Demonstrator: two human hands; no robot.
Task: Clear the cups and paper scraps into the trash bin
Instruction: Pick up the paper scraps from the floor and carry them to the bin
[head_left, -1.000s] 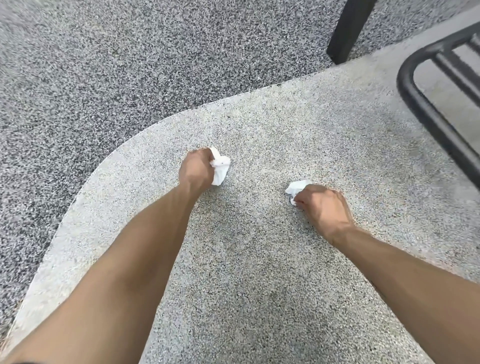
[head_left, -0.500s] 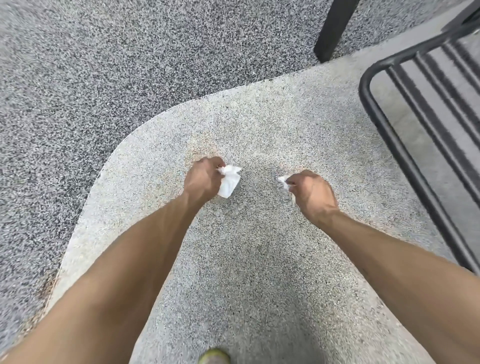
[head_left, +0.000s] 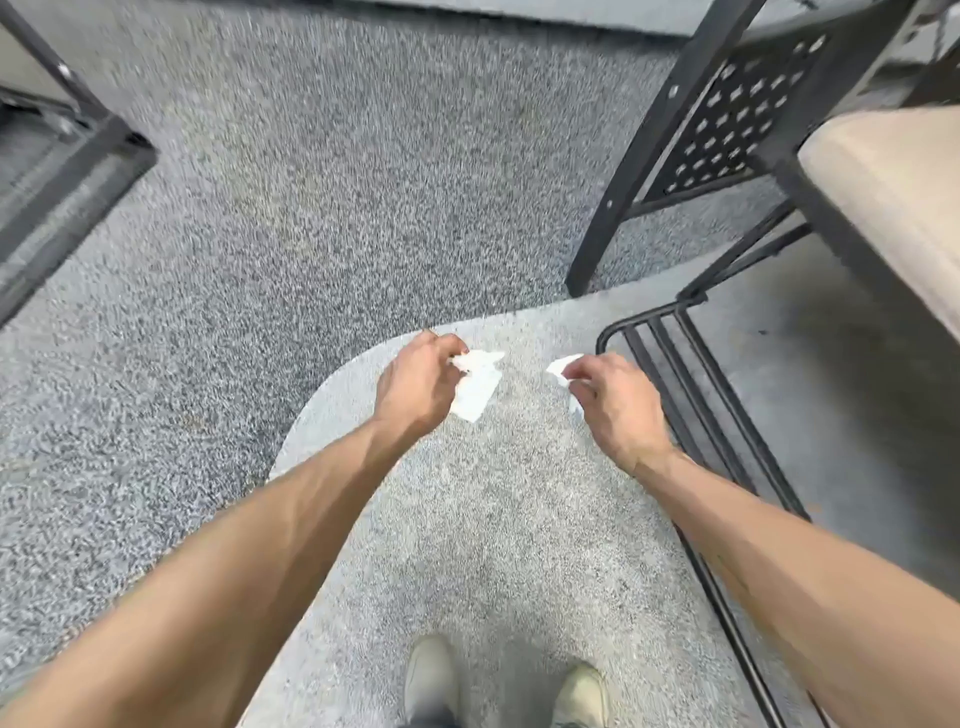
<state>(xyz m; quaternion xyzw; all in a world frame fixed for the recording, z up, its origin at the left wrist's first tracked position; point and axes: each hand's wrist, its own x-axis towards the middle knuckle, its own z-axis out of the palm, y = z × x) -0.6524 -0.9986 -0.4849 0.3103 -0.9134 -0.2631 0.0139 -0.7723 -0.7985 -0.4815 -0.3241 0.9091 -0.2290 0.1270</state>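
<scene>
my left hand (head_left: 415, 384) pinches one paper scrap (head_left: 475, 387) and my right hand (head_left: 613, 400) pinches a smaller scrap (head_left: 561, 366), both held above the pale floor patch (head_left: 498, 519), and no trash bin is visible.

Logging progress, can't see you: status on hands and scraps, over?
Left hand pinching one paper scrap. Right hand pinching another scrap. No bin or cups in view.

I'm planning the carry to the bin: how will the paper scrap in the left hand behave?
Probably floppy: the paper scrap hangs limp below the left hand pinching it. Likely very light, since a fingertip pinch holds it. It may flutter loose.
</scene>
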